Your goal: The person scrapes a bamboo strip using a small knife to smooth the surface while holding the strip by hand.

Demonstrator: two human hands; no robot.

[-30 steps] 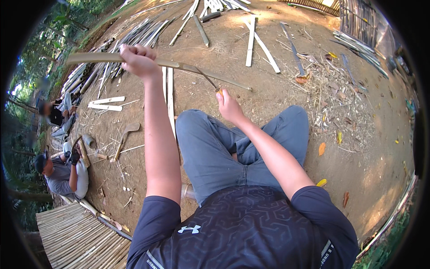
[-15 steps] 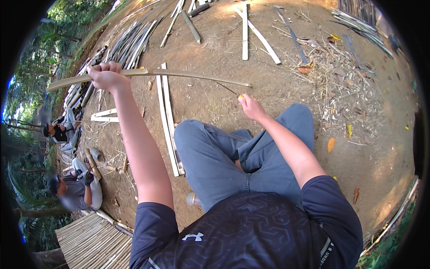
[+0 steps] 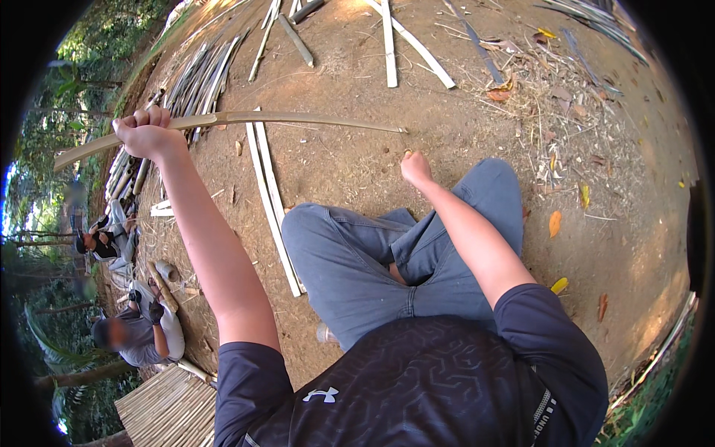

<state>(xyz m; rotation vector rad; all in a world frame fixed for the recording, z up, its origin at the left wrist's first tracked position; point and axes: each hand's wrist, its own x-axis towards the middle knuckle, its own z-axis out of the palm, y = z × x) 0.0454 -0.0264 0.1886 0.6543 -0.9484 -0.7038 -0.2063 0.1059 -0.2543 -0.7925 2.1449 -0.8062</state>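
Left hand [image 3: 149, 134] fisted round bamboo strip [image 3: 298, 119], raised; right hand [image 3: 415, 167] near strip tip, grip unclear; mid-handling, next needs tip steadied

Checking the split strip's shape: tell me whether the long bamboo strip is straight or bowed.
Bowed: the bamboo strip arcs from the left hand toward the right hand.

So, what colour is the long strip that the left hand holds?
Pale tan; the long strip in the left hand shows in the head view.
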